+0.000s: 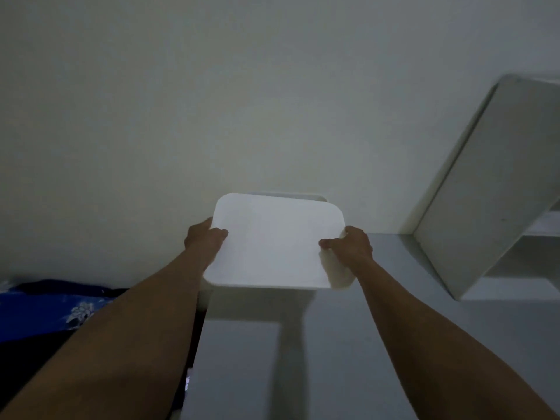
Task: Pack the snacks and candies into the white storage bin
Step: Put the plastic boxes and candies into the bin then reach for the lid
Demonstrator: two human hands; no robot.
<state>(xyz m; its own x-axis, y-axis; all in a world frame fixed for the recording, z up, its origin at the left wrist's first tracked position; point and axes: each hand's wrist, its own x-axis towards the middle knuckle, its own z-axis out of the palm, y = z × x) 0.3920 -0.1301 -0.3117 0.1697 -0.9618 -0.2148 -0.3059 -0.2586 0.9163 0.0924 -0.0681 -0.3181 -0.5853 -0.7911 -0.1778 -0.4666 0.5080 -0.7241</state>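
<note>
Your left grip (204,239) and right grip (351,247) each clasp a side edge of the lid (272,244) over the white storage bin (291,196) on the desk (394,328); it seems light, stiff, slick; hold it by the edges.

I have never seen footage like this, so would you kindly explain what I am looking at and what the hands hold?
There is no machine: a person wears a camera on the head, looking down along both bare arms. The left hand and right hand grip opposite edges of a flat white lid, thumbs on top. The rim of the white storage bin shows behind it. Below is a grey surface; blue flowered cloth lies left, a white shelf unit right.
</note>
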